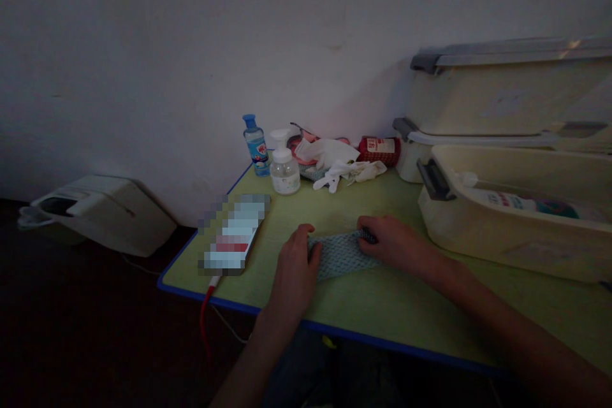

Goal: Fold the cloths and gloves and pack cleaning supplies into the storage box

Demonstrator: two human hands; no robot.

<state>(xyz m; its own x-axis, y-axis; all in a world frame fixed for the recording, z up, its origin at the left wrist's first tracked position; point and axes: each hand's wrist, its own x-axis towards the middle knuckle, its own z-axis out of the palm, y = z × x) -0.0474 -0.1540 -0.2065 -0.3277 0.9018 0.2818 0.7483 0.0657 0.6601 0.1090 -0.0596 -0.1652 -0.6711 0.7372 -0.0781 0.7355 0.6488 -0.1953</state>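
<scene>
Between my two hands, above the near part of the table, stretches a light blue-grey mesh cloth with a woven, net-like pattern. My left hand is closed on its left end, thumb toward the cloth. At the other end, my right hand grips the cloth's darker, bunched right edge, fingers curled around it. The cloth looks fairly flat and taut, and its lower edge hangs close to the tabletop. Whether it touches the surface, I cannot tell.
A phone with a red cable lies left on the green table. Behind stand a blue bottle, a clear pump bottle, white gloves and a red bottle. Storage boxes and an open bin occupy the right.
</scene>
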